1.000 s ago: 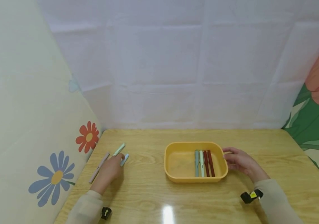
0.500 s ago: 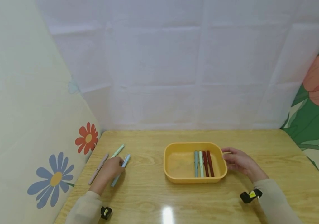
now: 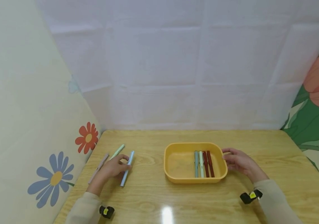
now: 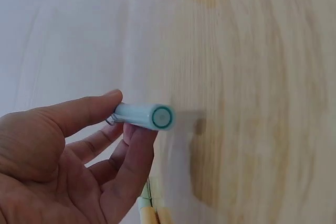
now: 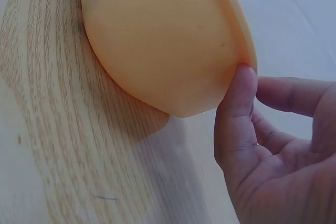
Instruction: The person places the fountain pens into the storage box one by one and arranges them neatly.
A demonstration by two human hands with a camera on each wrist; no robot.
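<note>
In the head view, my left hand pinches a light blue pen at the left of the table. Seen from the left wrist, the thumb and fingers grip this pen near its clip, its round end facing the camera. Beside that hand lie a pale green pen and a mauve pen, both partly hidden by it. My right hand holds the right edge of a yellow plastic box; the right wrist view shows thumb and forefinger at the rim of the box.
Inside the box, towards its right side, a grey-blue pen, a mint pen and two dark red pens lie side by side. The box's left part shows bare floor. A white cloth hangs behind the wooden table.
My left hand has drawn the light blue pen slightly right, away from the green and mauve pens, and turned it more upright in the head view. My right hand and the box stay put.
</note>
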